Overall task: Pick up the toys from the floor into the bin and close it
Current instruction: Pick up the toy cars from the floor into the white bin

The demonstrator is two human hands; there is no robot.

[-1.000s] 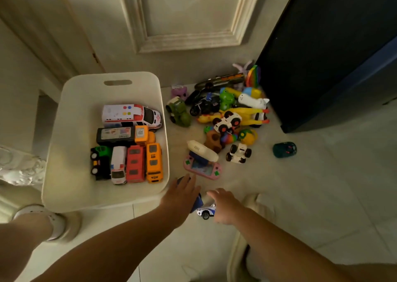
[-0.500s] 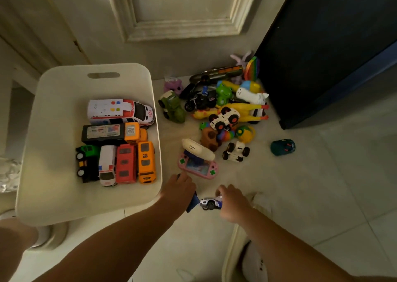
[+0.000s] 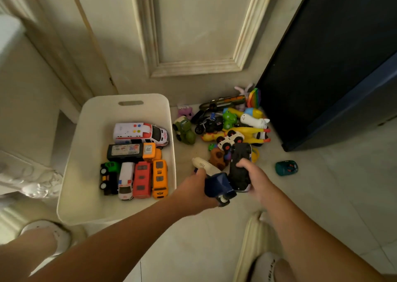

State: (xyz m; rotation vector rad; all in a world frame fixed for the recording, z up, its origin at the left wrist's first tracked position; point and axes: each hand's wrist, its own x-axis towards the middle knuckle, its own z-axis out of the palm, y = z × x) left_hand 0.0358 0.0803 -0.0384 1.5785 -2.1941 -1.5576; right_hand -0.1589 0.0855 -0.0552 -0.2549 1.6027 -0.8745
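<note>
— On the tiled floor (image 3: 214, 249), seen from the head camera, a white bin (image 3: 92, 152) stands open at your left, its handle slot in the far wall.
— Inside, toward its right wall, lies a large white ambulance (image 3: 140, 133). Nearer you is a black-and-orange truck (image 3: 131, 151). Nearest you is a row of four: a green tractor (image 3: 108, 174), a small white ambulance (image 3: 125, 180), a red bus (image 3: 142, 178) and an orange bus (image 3: 160, 178).
— And your hands?
— Your left hand (image 3: 194, 187) has its fingers curled round a dark blue toy truck (image 3: 219, 186), held in the air just past the bin's near right corner.
— Your right hand (image 3: 254, 178), close beside it, grips a toy car (image 3: 239, 168) turned underside up, black chassis showing. The two toys sit side by side; whether they touch, I cannot tell.
— Beyond your hands, loose toys crowd the floor between the bin's right wall and a dark cabinet (image 3: 333, 67). A green jeep (image 3: 184, 130) is nearest the bin. Further right are a black motorbike (image 3: 209, 125), a green frog (image 3: 229, 118) and a white monster truck (image 3: 231, 139) against a yellow rubber chicken (image 3: 247, 132). A white handheld fan (image 3: 203, 164) lies just beside your left thumb.
— One teal car (image 3: 286, 168) sits apart on the floor, near the cabinet's corner, to the right of your right hand.
</note>
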